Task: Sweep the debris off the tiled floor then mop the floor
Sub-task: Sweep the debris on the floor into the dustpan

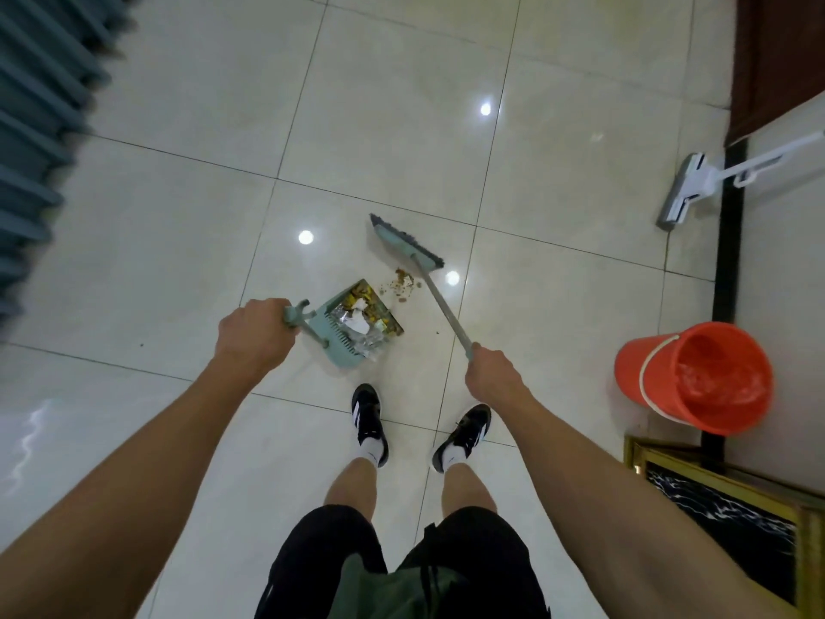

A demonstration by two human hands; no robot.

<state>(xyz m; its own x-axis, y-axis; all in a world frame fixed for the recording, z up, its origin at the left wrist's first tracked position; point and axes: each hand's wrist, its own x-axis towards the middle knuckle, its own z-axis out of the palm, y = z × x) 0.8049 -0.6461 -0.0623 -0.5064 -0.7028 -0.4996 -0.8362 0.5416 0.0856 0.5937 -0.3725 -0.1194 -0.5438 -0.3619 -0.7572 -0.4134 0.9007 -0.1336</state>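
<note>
My left hand (252, 335) grips the handle of a pale green dustpan (341, 339) resting on the white tiled floor (178, 225) just ahead of my feet. The pan holds wrappers, paper scraps and yellow-brown bits. My right hand (491, 373) grips the grey stick of a broom, whose green head (406, 245) with dark bristles sits on the floor beyond the pan. A small scatter of brown crumbs (402, 285) lies between the broom head and the pan's mouth. A white flat mop (683, 192) leans at the right wall.
An orange bucket (701, 377) with water stands at the right by a dark floor strip. A gold-framed dark panel (732, 516) lies lower right. Grey-blue curtains (35, 149) hang at the left. A dark red door (777, 60) is at the upper right.
</note>
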